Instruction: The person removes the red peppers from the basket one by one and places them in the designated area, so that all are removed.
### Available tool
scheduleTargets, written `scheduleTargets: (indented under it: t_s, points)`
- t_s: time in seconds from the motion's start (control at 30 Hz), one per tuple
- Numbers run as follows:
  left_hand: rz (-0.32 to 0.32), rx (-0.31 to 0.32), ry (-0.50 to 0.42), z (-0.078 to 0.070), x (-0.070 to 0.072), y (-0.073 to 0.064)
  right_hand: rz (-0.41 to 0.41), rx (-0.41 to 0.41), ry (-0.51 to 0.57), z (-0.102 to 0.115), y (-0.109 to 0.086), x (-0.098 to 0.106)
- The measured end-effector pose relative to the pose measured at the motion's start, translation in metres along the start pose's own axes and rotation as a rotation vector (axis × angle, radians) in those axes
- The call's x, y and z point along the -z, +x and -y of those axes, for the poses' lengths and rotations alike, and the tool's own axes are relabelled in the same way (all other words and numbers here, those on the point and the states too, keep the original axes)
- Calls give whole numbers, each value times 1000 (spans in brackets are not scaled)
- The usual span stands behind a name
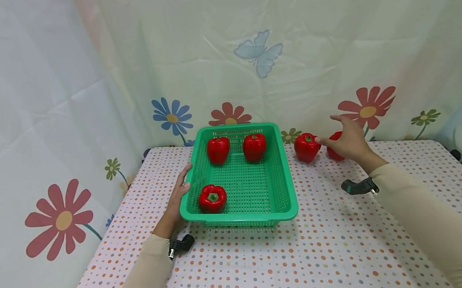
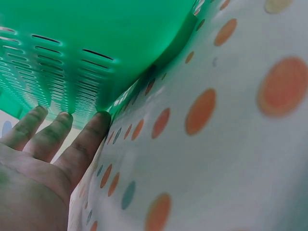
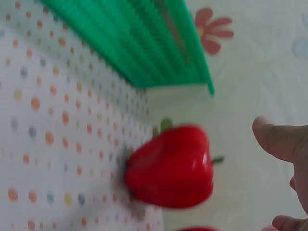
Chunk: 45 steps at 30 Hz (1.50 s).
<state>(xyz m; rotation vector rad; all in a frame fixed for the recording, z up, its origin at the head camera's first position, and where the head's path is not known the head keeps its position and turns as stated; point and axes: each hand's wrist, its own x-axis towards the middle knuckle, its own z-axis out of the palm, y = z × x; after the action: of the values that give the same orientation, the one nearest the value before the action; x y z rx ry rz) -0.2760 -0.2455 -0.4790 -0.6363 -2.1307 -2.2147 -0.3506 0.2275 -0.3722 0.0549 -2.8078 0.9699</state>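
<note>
A green plastic basket (image 1: 241,218) stands on the dotted table, with three red bell peppers inside: one at back left (image 1: 218,150), one at back right (image 1: 254,147) and one at front left (image 1: 212,199). My left hand (image 1: 176,197) lies along the basket's left side, its straight fingers (image 2: 82,149) touching the slotted wall. To the right of the basket, two more red bell peppers stand on the table, a nearer-left one (image 1: 306,147) and one (image 1: 334,150) partly hidden by my right hand. That right hand (image 1: 349,140) hovers there with thumb and fingers spread, holding nothing.
A patterned curtain (image 1: 198,31) with flowers and a butterfly hangs right behind the table's back edge. The white tablecloth (image 1: 253,277) has coloured dots. Each wrist wears a small black camera, such as the one (image 1: 359,186) on the right.
</note>
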Motion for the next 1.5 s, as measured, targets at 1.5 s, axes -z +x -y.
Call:
scheduleTargets:
  t_s: [1.5]
  points:
    - [12,13,-1,-3,0,-1,1138,641,113,184,-19,-165]
